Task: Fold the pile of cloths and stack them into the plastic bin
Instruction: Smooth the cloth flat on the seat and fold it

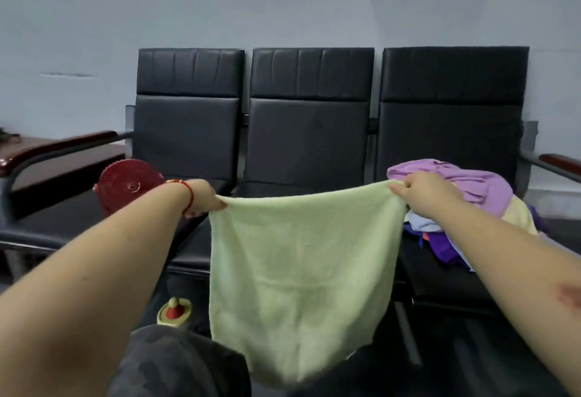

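Now both hands, left [204, 198] and right [421, 191], pinch green cloth [301, 271] top corners; cloth hangs free.

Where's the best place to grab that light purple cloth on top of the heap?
Pinch the light purple cloth at its raised, bunched fold at the top, coming from above. It lies uppermost on the pile on the right seat, so lifting there should free it without dragging the others.

Pale green cloth [301, 277], purple-topped pile [465, 195], red bin [130, 187], black seats [308, 145].
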`<action>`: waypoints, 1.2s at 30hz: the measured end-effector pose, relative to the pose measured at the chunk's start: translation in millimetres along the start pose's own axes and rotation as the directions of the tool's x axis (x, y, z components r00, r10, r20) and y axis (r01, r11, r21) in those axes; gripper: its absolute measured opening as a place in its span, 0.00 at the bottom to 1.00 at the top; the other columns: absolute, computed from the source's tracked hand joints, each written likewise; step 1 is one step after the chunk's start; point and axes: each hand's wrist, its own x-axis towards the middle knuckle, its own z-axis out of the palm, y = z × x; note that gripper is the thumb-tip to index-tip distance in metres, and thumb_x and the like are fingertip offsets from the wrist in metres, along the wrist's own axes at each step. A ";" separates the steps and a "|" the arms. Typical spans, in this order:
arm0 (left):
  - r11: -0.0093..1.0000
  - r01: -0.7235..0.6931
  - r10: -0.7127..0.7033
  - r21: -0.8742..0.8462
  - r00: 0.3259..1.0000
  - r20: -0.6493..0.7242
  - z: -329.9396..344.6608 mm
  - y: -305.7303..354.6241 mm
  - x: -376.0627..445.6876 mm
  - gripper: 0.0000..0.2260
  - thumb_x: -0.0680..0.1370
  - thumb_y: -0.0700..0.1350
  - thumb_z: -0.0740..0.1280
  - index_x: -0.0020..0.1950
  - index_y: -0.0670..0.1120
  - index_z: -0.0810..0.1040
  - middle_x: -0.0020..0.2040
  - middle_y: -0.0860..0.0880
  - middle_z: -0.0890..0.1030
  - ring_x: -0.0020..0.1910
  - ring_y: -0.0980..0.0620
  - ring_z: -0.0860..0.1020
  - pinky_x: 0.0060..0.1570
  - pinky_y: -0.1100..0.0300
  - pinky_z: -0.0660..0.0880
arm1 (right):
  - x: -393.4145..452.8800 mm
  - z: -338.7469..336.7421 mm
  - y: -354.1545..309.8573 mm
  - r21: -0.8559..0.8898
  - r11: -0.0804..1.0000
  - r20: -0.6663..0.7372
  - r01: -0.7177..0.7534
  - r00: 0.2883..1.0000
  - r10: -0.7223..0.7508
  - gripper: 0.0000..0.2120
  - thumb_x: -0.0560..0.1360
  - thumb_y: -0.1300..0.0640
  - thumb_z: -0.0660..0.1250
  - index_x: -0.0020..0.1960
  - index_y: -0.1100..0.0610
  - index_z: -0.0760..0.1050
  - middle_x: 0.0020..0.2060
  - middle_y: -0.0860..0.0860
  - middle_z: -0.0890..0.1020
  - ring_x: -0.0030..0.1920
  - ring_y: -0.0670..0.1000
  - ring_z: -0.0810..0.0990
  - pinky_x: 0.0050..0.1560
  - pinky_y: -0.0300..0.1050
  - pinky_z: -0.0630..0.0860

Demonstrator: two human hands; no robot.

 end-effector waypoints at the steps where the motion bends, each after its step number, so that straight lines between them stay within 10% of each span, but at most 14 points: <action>1: 0.995 0.037 -0.037 -0.089 0.999 0.005 14.6 0.3 10.0 0.15 0.79 0.49 0.62 0.37 0.41 0.73 0.27 0.46 0.72 0.22 0.49 0.68 0.23 0.66 0.64 | 3.7 13.9 -1.6 0.072 0.997 0.024 -0.042 0.999 0.040 0.20 0.81 0.47 0.54 0.33 0.53 0.66 0.34 0.53 0.75 0.37 0.52 0.75 0.37 0.41 0.69; 4: 0.770 0.175 -0.125 -0.614 0.984 0.123 59.6 5.8 37.3 0.14 0.83 0.44 0.55 0.41 0.40 0.72 0.23 0.47 0.77 0.16 0.53 0.72 0.17 0.68 0.68 | 20.4 66.9 -3.6 0.428 0.869 0.112 -0.249 0.969 0.222 0.18 0.81 0.52 0.54 0.41 0.64 0.72 0.32 0.59 0.78 0.24 0.49 0.79 0.27 0.35 0.74; 6: 0.609 0.177 -0.147 -0.774 0.983 0.109 89.4 15.8 61.2 0.11 0.82 0.41 0.55 0.50 0.37 0.74 0.40 0.41 0.83 0.32 0.49 0.83 0.31 0.61 0.78 | 32.8 101.4 -3.0 0.466 0.846 0.045 -0.261 0.961 0.272 0.19 0.80 0.51 0.54 0.53 0.66 0.74 0.46 0.64 0.81 0.44 0.59 0.83 0.46 0.48 0.79; 9: 0.831 0.031 -0.078 -0.556 0.995 -0.061 138.3 23.7 98.2 0.17 0.81 0.44 0.58 0.68 0.41 0.70 0.65 0.42 0.75 0.63 0.43 0.74 0.62 0.55 0.71 | 35.7 151.1 -13.4 0.410 0.881 0.022 -0.235 0.968 0.249 0.17 0.80 0.53 0.57 0.64 0.62 0.68 0.60 0.62 0.76 0.60 0.63 0.75 0.54 0.50 0.70; 13: 0.981 -0.090 0.078 -0.170 0.994 -0.077 185.5 37.2 117.7 0.32 0.80 0.54 0.56 0.78 0.49 0.42 0.74 0.45 0.63 0.73 0.45 0.60 0.72 0.55 0.56 | 42.4 216.6 -16.8 0.227 0.962 0.098 -0.152 0.986 0.132 0.33 0.77 0.47 0.63 0.75 0.55 0.52 0.68 0.56 0.70 0.65 0.58 0.71 0.61 0.47 0.67; 22: 0.982 -0.183 0.165 -0.052 0.956 -0.240 192.4 54.1 259.8 0.37 0.78 0.63 0.54 0.73 0.59 0.28 0.79 0.46 0.46 0.75 0.48 0.57 0.74 0.50 0.51 | 182.6 280.4 -18.5 0.150 0.988 -0.033 0.041 0.999 -0.037 0.42 0.77 0.41 0.59 0.77 0.49 0.33 0.77 0.46 0.38 0.77 0.49 0.51 0.72 0.45 0.59; 26: 0.987 -0.156 0.157 0.027 0.949 -0.273 193.2 66.9 312.3 0.34 0.77 0.65 0.52 0.74 0.61 0.32 0.78 0.46 0.40 0.74 0.47 0.58 0.74 0.49 0.51 | 235.2 295.8 -21.5 0.123 0.992 -0.025 0.001 1.000 0.002 0.38 0.77 0.41 0.59 0.78 0.49 0.42 0.78 0.48 0.44 0.76 0.53 0.56 0.72 0.48 0.61; 30: 0.991 -0.106 0.124 0.078 0.950 -0.285 190.5 78.2 338.1 0.30 0.77 0.63 0.54 0.77 0.54 0.54 0.78 0.45 0.49 0.75 0.47 0.55 0.72 0.50 0.52 | 260.2 304.8 -22.9 0.082 0.995 -0.221 0.059 0.974 -0.040 0.19 0.76 0.44 0.62 0.63 0.52 0.72 0.64 0.51 0.71 0.63 0.53 0.69 0.65 0.46 0.62; 33: 0.991 -0.097 0.134 0.096 0.835 -0.534 190.7 84.1 339.8 0.15 0.76 0.55 0.62 0.55 0.47 0.75 0.60 0.45 0.74 0.57 0.45 0.70 0.57 0.53 0.64 | 261.9 302.7 -24.1 0.023 0.999 -0.140 0.046 0.989 -0.042 0.12 0.78 0.46 0.59 0.42 0.53 0.71 0.41 0.47 0.72 0.38 0.49 0.70 0.37 0.43 0.65; 36: 0.992 -0.069 0.106 0.109 0.917 -0.385 189.3 88.4 327.8 0.14 0.79 0.54 0.55 0.42 0.46 0.70 0.44 0.47 0.76 0.40 0.47 0.72 0.37 0.57 0.65 | 255.0 296.6 -23.7 -0.013 0.998 0.061 0.059 0.996 -0.058 0.14 0.78 0.44 0.57 0.42 0.53 0.67 0.39 0.46 0.72 0.34 0.47 0.69 0.31 0.43 0.62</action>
